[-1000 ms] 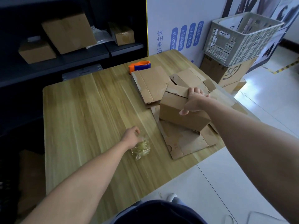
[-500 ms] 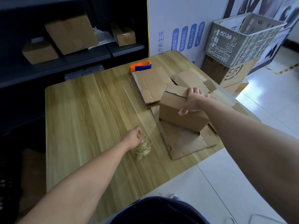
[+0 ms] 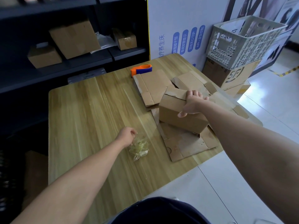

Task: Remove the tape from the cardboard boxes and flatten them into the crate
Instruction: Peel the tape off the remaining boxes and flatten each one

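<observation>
At a wooden bench point(image 3: 97, 118), the right hand point(image 3: 193, 104) grips an upright cardboard box point(image 3: 176, 117) while the left hand point(image 3: 127, 136) pinches a wad of peeled tape point(image 3: 140, 147).

Right hand point(image 3: 193, 103) covers top rear edge of upright brown cardboard box point(image 3: 181, 118); its fingertips hidden behind flap. Left hand point(image 3: 127, 136) closed over crumpled clear tape wad point(image 3: 139, 148); its fingertips out of sight. White perforated plastic crate point(image 3: 242, 41) interior mostly unseen. Flattened brown cardboard sheet point(image 3: 184, 143) partly hidden under box.
</observation>
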A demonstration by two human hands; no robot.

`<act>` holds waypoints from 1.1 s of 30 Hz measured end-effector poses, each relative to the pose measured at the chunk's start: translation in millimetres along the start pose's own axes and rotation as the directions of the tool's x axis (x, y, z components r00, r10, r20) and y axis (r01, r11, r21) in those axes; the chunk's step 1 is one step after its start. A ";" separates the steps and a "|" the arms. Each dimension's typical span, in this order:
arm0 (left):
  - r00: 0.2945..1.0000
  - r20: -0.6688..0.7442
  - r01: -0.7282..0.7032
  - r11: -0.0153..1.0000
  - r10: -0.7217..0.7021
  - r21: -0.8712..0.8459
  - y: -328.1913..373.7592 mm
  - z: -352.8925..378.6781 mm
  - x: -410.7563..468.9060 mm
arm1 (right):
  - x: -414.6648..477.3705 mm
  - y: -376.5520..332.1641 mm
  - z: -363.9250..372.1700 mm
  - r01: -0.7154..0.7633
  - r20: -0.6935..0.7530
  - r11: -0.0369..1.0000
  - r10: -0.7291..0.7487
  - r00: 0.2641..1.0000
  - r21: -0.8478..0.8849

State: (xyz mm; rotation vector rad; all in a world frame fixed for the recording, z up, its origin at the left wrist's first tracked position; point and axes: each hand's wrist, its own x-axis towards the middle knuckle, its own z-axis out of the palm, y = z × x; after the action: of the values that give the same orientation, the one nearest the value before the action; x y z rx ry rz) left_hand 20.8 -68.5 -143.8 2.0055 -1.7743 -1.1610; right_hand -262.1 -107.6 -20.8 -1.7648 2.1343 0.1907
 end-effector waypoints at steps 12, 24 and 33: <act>0.910 -0.270 -0.314 0.948 0.314 0.046 100.8 -10.5 0.1 | 6.7 11.7 -6.7 0.062 0.028 0.997 -0.063 0.998 0.047; 0.987 -0.047 -0.163 0.962 0.156 -0.221 204.0 12.6 29.7 | 14.9 74.5 -28.1 -0.075 -0.052 0.804 0.130 0.990 0.590; 0.977 0.183 0.197 0.805 -0.112 -0.560 207.2 0.7 32.4 | 13.8 76.7 -35.3 0.017 -0.197 0.865 0.095 0.976 0.501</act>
State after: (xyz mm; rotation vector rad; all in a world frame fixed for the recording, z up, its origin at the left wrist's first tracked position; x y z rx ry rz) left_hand -133.7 -148.7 -26.9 1.7404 -1.1111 -1.6840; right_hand -345.3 -116.0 -2.8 -1.4810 2.1081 -0.5288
